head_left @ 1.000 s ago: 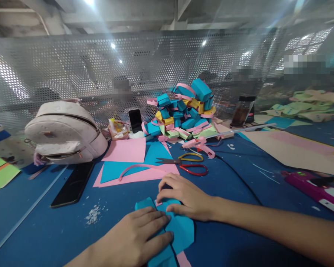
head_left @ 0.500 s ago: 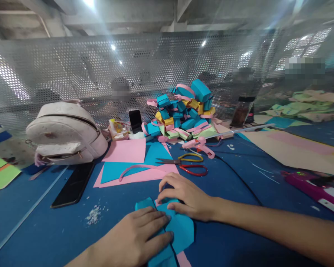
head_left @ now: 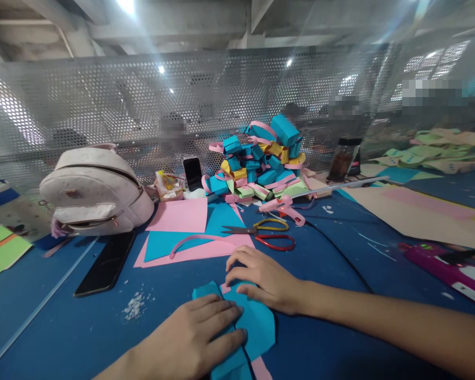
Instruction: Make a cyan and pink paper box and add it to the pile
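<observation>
Two bare hands rest on a turquoise-blue paper piece (head_left: 259, 327), which lies on the dark blue surface (head_left: 320, 348) at the lower middle of the view. In my judgement the work on it is partly done: its left side is already folded to a long, raised block, while its right side is a wide flap, spread nearly flat and seemingly not yet shaped. A pale pink paper strip (head_left: 261, 369) comes out under the near end; whether it is glued, I cannot tell. The left hand (head_left: 200, 332) covers the folded block from above, its fingers extended and close together, not gripping, with the tips at the line where block and flap meet. The right hand (head_left: 267, 282) bends its fingers over the far end of the flap; whether they pinch the paper is hidden. Beyond, a heap of blue, yellow, pink and green folded paper boxes (head_left: 257, 161) suggests that many pieces are finished. The pink plastic glue gun (head_left: 287, 208) and the scissors with one yellow and one red handle (head_left: 257, 230) lie untouched, apart from both hands.
</observation>
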Tool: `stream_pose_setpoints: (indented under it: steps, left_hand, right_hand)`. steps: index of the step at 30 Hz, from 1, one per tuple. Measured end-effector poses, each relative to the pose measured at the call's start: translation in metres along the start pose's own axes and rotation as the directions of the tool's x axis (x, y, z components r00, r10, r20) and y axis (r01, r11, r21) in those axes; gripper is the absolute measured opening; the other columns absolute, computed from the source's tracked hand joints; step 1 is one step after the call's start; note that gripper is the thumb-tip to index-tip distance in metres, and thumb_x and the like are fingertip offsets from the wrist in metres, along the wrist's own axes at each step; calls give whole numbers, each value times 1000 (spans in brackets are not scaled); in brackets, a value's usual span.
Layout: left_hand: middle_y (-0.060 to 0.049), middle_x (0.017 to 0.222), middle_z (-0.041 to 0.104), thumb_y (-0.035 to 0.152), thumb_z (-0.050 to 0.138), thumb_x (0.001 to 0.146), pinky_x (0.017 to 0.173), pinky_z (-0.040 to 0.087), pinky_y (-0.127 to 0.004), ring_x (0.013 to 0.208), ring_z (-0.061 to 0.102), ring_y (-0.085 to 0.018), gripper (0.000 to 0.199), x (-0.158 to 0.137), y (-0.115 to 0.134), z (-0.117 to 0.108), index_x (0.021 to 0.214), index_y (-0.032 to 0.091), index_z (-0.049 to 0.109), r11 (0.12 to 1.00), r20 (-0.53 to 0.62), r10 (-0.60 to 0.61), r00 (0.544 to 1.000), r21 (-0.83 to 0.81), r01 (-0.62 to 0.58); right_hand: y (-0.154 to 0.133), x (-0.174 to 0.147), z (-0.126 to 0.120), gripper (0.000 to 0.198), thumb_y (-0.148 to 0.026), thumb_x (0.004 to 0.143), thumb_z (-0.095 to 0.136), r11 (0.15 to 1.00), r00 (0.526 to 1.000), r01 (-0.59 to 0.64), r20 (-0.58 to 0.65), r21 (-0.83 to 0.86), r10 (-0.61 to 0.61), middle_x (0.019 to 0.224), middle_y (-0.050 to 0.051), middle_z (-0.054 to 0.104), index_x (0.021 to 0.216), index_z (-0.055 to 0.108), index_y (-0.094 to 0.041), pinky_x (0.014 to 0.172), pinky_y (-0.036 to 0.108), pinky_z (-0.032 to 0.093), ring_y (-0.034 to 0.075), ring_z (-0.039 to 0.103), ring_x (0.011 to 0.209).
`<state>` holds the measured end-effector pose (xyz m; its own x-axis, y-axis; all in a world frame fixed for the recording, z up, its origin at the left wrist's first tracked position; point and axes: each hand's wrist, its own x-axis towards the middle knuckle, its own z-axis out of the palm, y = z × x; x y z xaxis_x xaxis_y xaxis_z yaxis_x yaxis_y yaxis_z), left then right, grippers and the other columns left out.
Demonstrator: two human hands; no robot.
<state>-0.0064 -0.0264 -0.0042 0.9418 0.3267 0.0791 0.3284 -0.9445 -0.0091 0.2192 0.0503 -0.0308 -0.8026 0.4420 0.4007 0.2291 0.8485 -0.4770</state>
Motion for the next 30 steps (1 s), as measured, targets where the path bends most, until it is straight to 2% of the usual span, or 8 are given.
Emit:
stream_pose_setpoints:
  steps: [10, 25, 30]
  left_hand:
    - [-16, 136, 56, 53, 33, 98, 97, 49, -47, 118, 59, -31, 55, 0, 0, 1, 130, 13, 51, 1000, 8, -4, 1000, 0, 4]
    - [-16, 132, 60, 54, 36, 97, 97, 48, -45, 115, 61, -30, 56, 0, 1, 3, 130, 13, 52, 1000, -71, -5, 997, -17, 4]
    - [-15, 134, 58, 52, 35, 98, 97, 48, -46, 116, 60, -31, 54, 0, 1, 2, 130, 12, 52, 1000, -26, -6, 1000, -6, 6]
  right_hand:
    - [0, 0, 0, 65, -62, 97, 21, 1000, 1000, 15, 12, 14, -15, 107, 9, 56, 104, 70, -20, 96, 40, 35, 23, 47, 107]
    - [-2, 0, -1, 64, -62, 97, 22, 999, 1000, 22, 13, 42, -23, 107, 10, 57, 106, 68, -18, 96, 40, 36, 23, 47, 107]
    - [-1, 1, -2, 63, -61, 97, 22, 998, 999, 34, 15, 52, -34, 107, 10, 57, 105, 68, -19, 96, 41, 36, 23, 47, 106]
